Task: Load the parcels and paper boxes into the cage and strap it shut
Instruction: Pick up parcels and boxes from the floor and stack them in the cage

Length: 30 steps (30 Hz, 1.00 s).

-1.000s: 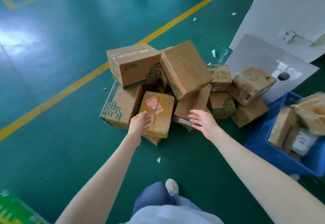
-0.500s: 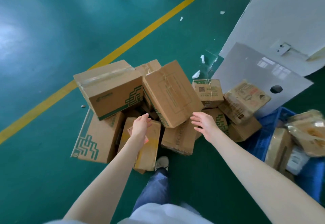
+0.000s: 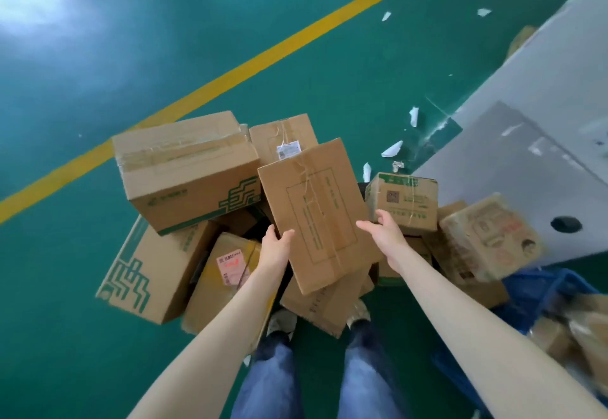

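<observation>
A heap of cardboard parcels lies on the green floor at my feet. On top of it a flat brown box (image 3: 316, 214) with a printed frame is tilted toward me. My left hand (image 3: 274, 249) grips its lower left edge, thumb on the top face. My right hand (image 3: 385, 237) is at the box's right edge with fingers straight and thumb pointing at the box. Around it lie a large green-printed box (image 3: 187, 172), a second green-printed box (image 3: 148, 270), a yellow-taped parcel (image 3: 227, 274) with a pink label and a small QR-code box (image 3: 403, 201). No cage is in view.
A plastic-wrapped parcel (image 3: 490, 237) leans at the right of the heap. A blue crate (image 3: 539, 293) holding more parcels stands at the lower right. A white panel (image 3: 543, 106) lies behind it. A yellow floor line (image 3: 263, 53) and paper scraps (image 3: 391, 149) lie beyond.
I have stepped up to the heap, so it looms larger and lower. Both hands moved from above the lower parcels to the tilted brown box, and my left hand has taken its edge.
</observation>
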Tool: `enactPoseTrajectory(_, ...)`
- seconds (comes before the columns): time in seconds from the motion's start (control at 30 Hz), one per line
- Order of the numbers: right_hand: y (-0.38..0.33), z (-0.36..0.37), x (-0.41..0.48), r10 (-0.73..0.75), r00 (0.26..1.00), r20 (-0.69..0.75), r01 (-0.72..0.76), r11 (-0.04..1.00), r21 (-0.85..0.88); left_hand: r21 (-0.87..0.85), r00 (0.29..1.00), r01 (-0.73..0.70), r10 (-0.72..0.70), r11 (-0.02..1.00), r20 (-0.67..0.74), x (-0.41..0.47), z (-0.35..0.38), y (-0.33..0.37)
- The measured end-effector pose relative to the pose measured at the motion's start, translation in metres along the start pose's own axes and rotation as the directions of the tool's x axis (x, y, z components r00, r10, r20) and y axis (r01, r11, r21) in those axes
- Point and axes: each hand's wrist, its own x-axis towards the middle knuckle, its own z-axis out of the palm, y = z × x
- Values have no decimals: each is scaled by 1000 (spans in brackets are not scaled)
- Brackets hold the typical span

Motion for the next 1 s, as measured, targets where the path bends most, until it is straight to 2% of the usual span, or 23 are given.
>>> enactPoseTrajectory(0.17, 11, -4, 51, 64, 975, 211, -34, 989, -143, -132, 989, 86, -100, 988, -107, 19, 33, -15)
enactPoseTrajectory(0.27, 18, -9, 66, 75, 962, 261, -31, 985, -171, -209, 982, 65, -100, 976, -161, 21, 51, -18)
enactPoseTrajectory(0.37, 18, -21, 71, 69, 959, 275, -19, 984, -179, -231, 956, 50, -114, 972, -271, 14, 66, -15)
enactPoseTrajectory(0.47, 14, -32, 62, 33, 960, 279, 17, 984, -175, -235, 927, 51, -133, 971, -350, -3, 75, -14)
enactPoseTrajectory(0.67, 12, -50, 26, 16, 962, 274, 34, 984, -176, -184, 914, 90, -154, 979, -374, -48, 79, -22)
enactPoseTrajectory(0.8, 7, -45, 4, 17, 949, 316, 74, 959, -274, -284, 890, 52, -173, 957, -421, -87, 73, -38)
enactPoseTrajectory(1.0, -8, -1, -41, -5, 871, 492, 237, 881, -410, -461, 806, -49, -237, 886, -543, -136, 53, -82)
